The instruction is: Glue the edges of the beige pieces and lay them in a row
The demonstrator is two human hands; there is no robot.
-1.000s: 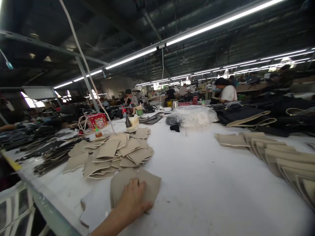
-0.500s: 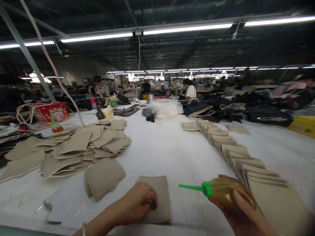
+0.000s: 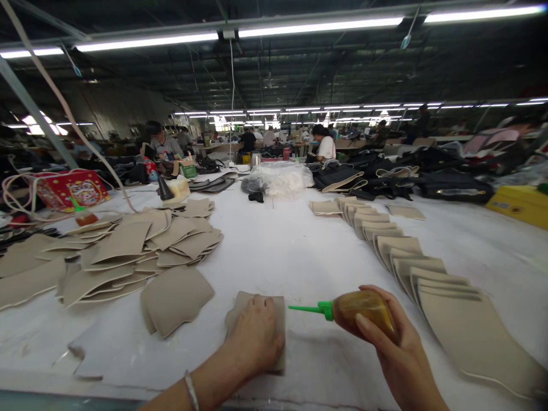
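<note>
My right hand (image 3: 400, 337) is wrapped around a squeeze bottle (image 3: 363, 313) of amber-brown liquid, probably glue. The bottle lies nearly level, its thin green nozzle pointing left, with the tip beside the right edge of a taupe sheet piece (image 3: 279, 319). On that piece rests my left hand (image 3: 257, 334), fingers curled down against it; the fingertips are partly hidden. More taupe pieces (image 3: 177, 299) lie just left of it. A large loose pile of the same pieces (image 3: 124, 242) spreads farther left.
Overlapping taupe pieces (image 3: 454, 325) form a long row on the right of the white table (image 3: 274, 257). A clear plastic bag (image 3: 282, 180) and black items (image 3: 355, 174) lie at the back. A second glue bottle (image 3: 85, 217) stands left, near a red box (image 3: 72, 191). People work beyond.
My right hand has brought the bottle left, its nozzle now close to the piece. My left hand has shifted up and right over the piece. The view has tilted slightly.
</note>
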